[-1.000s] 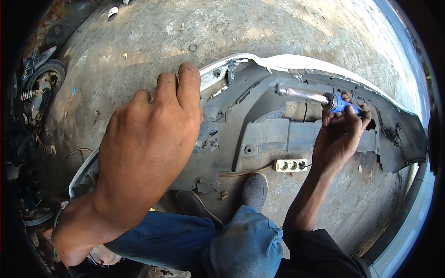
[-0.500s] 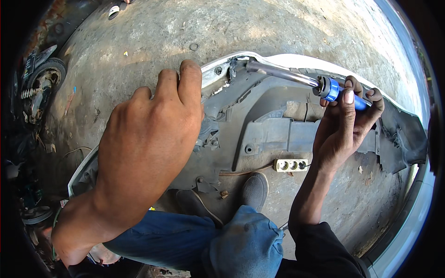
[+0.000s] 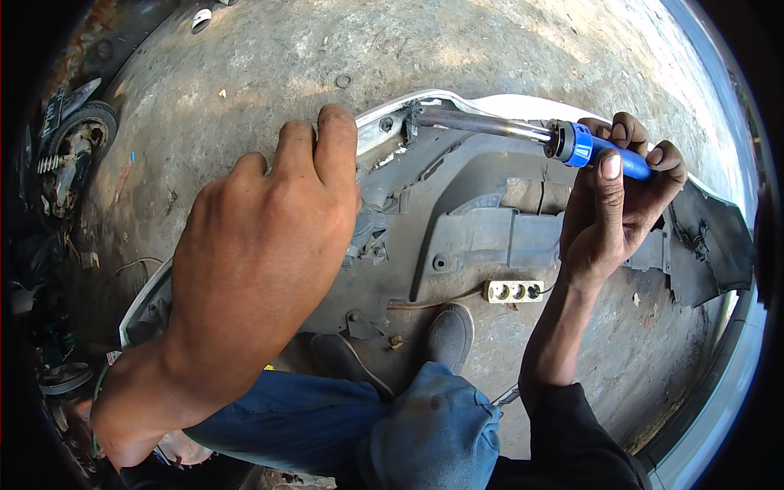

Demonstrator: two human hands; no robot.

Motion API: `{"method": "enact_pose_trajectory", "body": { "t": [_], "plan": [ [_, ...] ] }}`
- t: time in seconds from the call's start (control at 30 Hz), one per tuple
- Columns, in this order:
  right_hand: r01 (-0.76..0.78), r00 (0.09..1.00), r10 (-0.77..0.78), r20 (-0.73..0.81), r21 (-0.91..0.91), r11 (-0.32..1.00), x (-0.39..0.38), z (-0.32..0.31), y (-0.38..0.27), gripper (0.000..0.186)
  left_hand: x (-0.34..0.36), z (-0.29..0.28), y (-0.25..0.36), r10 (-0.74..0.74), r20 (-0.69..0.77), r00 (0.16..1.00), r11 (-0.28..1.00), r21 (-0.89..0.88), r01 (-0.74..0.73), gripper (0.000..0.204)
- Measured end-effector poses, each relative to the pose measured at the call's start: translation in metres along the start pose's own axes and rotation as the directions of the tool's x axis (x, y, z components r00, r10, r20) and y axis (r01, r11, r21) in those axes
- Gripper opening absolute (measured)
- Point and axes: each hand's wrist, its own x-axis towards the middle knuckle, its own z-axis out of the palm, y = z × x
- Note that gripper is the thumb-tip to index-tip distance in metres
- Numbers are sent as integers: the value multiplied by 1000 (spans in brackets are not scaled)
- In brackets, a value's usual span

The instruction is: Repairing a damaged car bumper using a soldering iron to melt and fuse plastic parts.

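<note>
A soldering iron [image 3: 581,145] with a blue handle and long metal barrel lies in my right hand [image 3: 608,220], the thumb and fingers closed round the handle. Its tip end touches a dark, rough patch [image 3: 411,120] on the rim of a large car bumper [image 3: 425,180]. The bumper is white outside and grey-black inside, lying with its inner side toward me. Over the bumper's upper left rim, my left hand [image 3: 265,224] is bent with its fingers curled at the edge. Its fingertips and thumb are hidden behind the knuckles.
Between the bumper and my right forearm, a white power strip [image 3: 513,291] lies on the concrete floor with a cord. My shoes [image 3: 449,336] stand inside the bumper's curve. A motorcycle wheel [image 3: 82,135] is at the far left, and a light-coloured car body panel [image 3: 723,384] curves along the right.
The soldering iron and my right hand have shifted slightly, bringing the iron's tip left and a little lower onto the dark patch. My left hand stays in place.
</note>
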Motion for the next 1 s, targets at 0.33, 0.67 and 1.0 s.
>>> {"method": "enact_pose_trajectory", "body": {
  "t": [0.33,0.67,1.0],
  "plan": [
    [-39,999,38,-7,-23,999,-1,2,0,46,1,1,1,-9,-4,1000,1000,5,9,50],
    [11,999,-10,32,-25,1000,-2,-6,3,44,1,5,1,6,-13,1000,1000,4,-5,49],
    [13,994,-11,105,-20,1000,-1,-11,2,42,2,5,0,-2,-7,1000,1000,-6,2,49]
  ]
}}
